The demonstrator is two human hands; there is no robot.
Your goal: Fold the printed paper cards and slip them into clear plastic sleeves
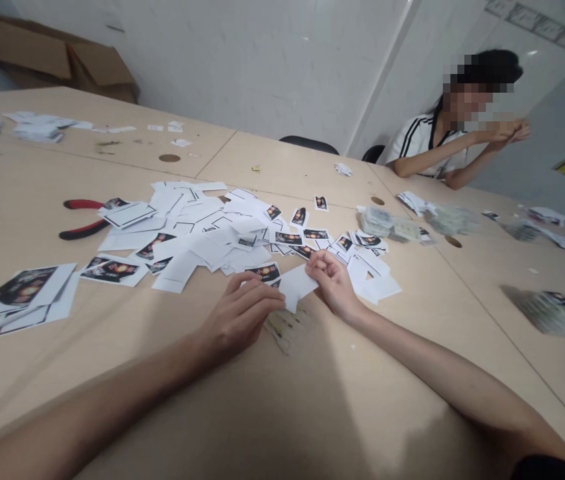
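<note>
A white paper card (298,285) is held between my two hands, low over the table. My left hand (248,308) has its fingers closed on the card's left side, beside a dark printed card (265,271). On the right side, my right hand (330,277) pinches the same card between thumb and fingers. Small yellowish pieces (280,328) lie on the table just below the card. A loose heap of white and printed cards (202,227) spreads beyond my hands. More white cards (373,280) lie right of my right hand.
Red and black-handled pliers (85,220) lie left of the heap. Stacked cards (32,297) are at the left. Clear plastic packs (377,220) stand right of centre, others (562,313) at far right. A person (437,143) sits across the table (162,400); a cardboard box (52,57) is behind.
</note>
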